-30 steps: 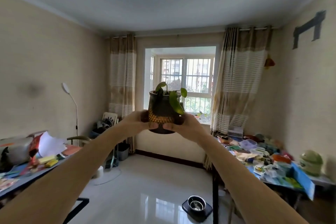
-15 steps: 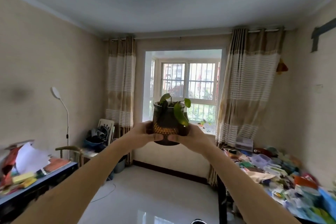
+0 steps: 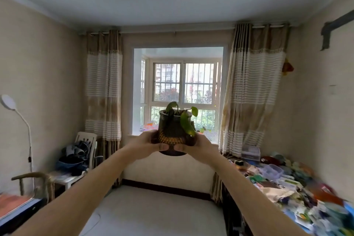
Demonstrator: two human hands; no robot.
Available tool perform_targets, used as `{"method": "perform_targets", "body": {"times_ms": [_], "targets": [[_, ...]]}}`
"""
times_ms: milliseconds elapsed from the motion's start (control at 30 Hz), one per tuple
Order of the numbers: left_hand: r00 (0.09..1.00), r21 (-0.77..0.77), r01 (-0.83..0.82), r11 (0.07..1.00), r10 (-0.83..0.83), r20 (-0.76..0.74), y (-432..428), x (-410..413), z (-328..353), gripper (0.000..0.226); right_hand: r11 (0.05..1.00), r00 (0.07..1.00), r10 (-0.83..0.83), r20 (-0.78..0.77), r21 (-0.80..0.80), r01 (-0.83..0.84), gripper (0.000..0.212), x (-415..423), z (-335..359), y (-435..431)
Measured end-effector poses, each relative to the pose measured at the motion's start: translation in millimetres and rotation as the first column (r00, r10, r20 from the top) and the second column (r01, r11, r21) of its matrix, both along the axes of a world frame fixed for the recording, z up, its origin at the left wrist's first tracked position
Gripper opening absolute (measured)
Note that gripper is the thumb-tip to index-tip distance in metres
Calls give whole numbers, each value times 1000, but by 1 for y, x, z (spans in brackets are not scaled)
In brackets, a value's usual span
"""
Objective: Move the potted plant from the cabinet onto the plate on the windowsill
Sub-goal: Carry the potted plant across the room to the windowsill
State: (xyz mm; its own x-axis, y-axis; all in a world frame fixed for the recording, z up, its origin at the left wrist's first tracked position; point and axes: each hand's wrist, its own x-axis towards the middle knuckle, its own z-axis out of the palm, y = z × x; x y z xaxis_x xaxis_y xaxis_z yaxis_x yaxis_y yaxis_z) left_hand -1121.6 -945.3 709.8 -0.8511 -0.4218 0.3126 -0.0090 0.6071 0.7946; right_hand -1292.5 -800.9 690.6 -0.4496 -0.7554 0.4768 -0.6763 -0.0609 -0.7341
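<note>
A potted plant (image 3: 173, 132), a dark textured pot with a few green leaves, is held upright in mid-air at arm's length, in front of the bay window. My left hand (image 3: 147, 144) grips its left side and my right hand (image 3: 195, 146) its right side, thumbs meeting at the front. Behind it runs the white windowsill (image 3: 137, 132) with small items on it; the pot and hands hide its middle. I cannot make out a plate from here.
Striped curtains (image 3: 103, 92) hang either side of the window. A cluttered table (image 3: 283, 184) fills the right side. At left stand a white chair piled with clothes (image 3: 78, 157), a floor lamp (image 3: 8, 102) and a dark table edge (image 3: 17, 209). Pale floor (image 3: 153, 210) runs toward the window.
The window and curtains have grown larger and more centred in view. The pot stays held in both hands. The left and right tables have slid toward the frame edges.
</note>
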Motion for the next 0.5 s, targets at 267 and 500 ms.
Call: {"method": "perform_targets", "body": {"times_ms": [267,500], "targets": [[999,58,27,998,-26,-25,-85,-110,-10,48,999,999,-35,-28,14,35,69,-106,-4,-76],[998,31,33,999,-31,-56,-160,-211,3,41,1000,999,-26,-48,-9,25,69,-204,9,-146]]}}
